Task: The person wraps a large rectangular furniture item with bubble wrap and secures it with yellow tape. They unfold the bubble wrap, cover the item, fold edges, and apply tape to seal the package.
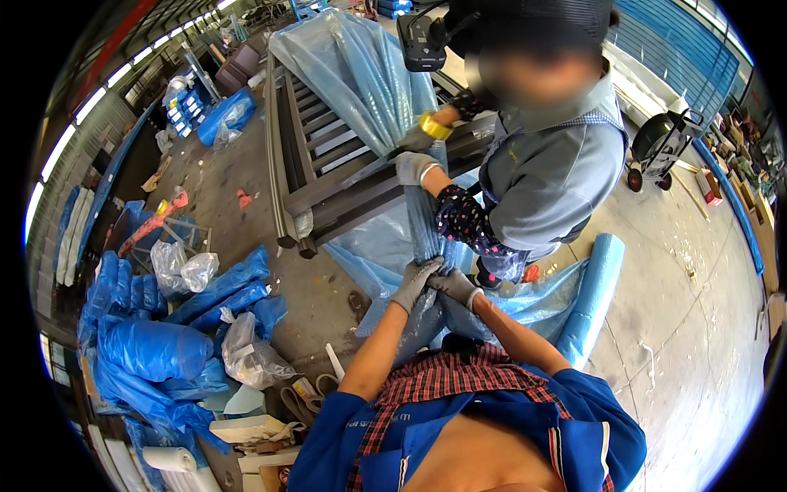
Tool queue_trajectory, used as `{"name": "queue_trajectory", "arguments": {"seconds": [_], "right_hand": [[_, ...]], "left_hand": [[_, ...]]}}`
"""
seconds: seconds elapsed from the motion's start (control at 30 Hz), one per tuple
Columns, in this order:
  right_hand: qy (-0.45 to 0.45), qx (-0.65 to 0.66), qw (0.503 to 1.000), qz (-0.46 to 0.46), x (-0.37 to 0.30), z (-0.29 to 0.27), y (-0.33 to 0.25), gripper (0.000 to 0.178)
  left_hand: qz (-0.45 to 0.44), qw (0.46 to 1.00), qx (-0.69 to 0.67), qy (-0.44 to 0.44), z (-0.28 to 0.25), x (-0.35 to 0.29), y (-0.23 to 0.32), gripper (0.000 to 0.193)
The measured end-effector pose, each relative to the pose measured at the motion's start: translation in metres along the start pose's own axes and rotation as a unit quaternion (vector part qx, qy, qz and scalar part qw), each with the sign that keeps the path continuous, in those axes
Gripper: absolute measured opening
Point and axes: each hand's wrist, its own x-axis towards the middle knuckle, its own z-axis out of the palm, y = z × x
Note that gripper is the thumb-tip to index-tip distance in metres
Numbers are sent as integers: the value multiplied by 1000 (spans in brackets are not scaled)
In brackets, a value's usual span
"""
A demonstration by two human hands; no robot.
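So the thing in hand is a length of blue plastic wrap, bunched into a thick strand between 2 people, just beside the near end of a dark metal frame stack. The wearer's left hand and right hand, both in grey gloves, sit side by side with fingers curled shut around the lower part of the bunch; exactly how each finger sits is hidden in the folds. Across from them a co-worker in a grey-blue jacket has 2 gloved hands at the upper part of that strand, with a yellow band by the farther wrist. The slatted metal frames lie beyond, partly covered by a sheet of clear blue wrap. To the right there's a wrap roll, its loose sheet trailing toward the wearer. Writing-wise: small pale lettering on the wearer's blue shirt, broken up by a fold, and a tiny yellowish mark on the jacket, too small to read. Farther right, a hand truck stands near a red-and-white box. Over on the left, blue-wrapped bundles are heaped around clear plastic bags, with a white roll below.
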Motion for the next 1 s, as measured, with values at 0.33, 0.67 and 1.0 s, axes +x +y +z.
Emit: {"name": "queue_trajectory", "arguments": {"seconds": [0.33,0.67,1.0], "right_hand": [[-13,55,995,83,4,2,3,42],[-56,-158,984,-60,-3,-5,-1,37],[-6,89,993,82,-7,1,-26,47]], "left_hand": [[6,999,-39,0,1,-3,-7,29],[-38,998,-57,5,5,-8,-5,32],[-9,997,-80,15,-7,-1,-34,26]]}}
